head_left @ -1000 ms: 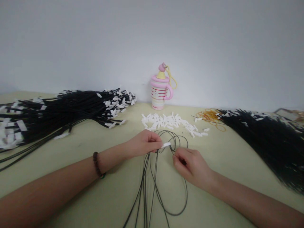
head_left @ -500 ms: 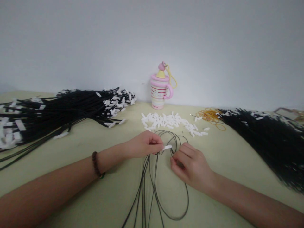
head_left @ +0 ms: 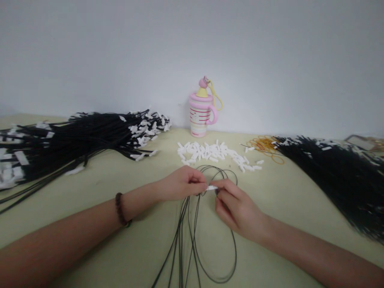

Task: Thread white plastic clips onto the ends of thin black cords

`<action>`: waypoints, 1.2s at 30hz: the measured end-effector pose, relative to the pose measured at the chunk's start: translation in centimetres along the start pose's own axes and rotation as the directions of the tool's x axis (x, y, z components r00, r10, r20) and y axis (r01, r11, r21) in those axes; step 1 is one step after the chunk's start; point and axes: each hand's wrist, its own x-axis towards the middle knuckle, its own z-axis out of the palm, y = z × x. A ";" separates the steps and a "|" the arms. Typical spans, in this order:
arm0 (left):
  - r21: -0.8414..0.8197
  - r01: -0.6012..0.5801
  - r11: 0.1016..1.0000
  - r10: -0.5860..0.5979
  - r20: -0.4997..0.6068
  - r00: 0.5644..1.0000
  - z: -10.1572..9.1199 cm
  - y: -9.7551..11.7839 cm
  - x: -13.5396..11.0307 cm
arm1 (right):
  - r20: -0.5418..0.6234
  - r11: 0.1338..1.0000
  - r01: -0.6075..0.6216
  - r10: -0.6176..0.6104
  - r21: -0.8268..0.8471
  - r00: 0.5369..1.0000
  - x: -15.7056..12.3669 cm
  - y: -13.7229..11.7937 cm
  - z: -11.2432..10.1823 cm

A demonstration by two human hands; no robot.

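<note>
Between the thumb and fingers of my left hand point(head_left: 184, 184) is one end of a small white plastic piece point(head_left: 212, 187), its narrow length pointing right. My right hand point(head_left: 235, 204) pinches a thin black cord near the other end of that piece, and its index finger touches or nearly touches the white plastic. The cord's tip is hidden by the fingers. Loops of thin black cord point(head_left: 235, 256) curve around both hands, and several strands run from below my left hand toward the front edge of the view.
Behind my hands lies a pile of white plastic pieces point(head_left: 210, 151). A pink striped cup point(head_left: 199, 120) stands by the wall. Black cords with white ends point(head_left: 93, 134) are heaped at left. At right are yellow bands point(head_left: 263, 145) and another black bundle point(head_left: 327, 176).
My right index finger has stretched out to the left, up to the white plastic piece. My left hand stays nearly in place, still pinching the piece.
</note>
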 end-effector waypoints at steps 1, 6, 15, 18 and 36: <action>-0.001 0.000 1.000 0.000 -0.003 1.000 0.0 0.0 0.0 | -0.002 1.000 -0.003 0.003 0.014 1.000 0.0 0.0 0.0; 0.000 0.007 1.000 -0.007 -0.013 1.000 0.1 0.2 0.0 | -0.012 0.999 0.001 0.000 0.047 1.000 -0.1 0.1 -0.1; -0.083 0.042 0.996 -0.061 -0.239 0.969 -0.1 -0.2 0.2 | -0.178 0.997 -0.075 0.072 -0.011 0.981 -0.1 0.7 -0.2; -0.257 -0.013 0.966 -0.079 -0.345 0.935 -1.0 0.2 0.1 | -0.121 0.989 -0.129 0.137 0.076 0.983 -0.1 1.2 -0.4; 0.147 -0.048 0.988 0.043 0.041 0.998 0.4 1.4 -0.9 | -0.067 0.661 -0.333 0.502 0.672 0.862 1.2 5.9 -1.6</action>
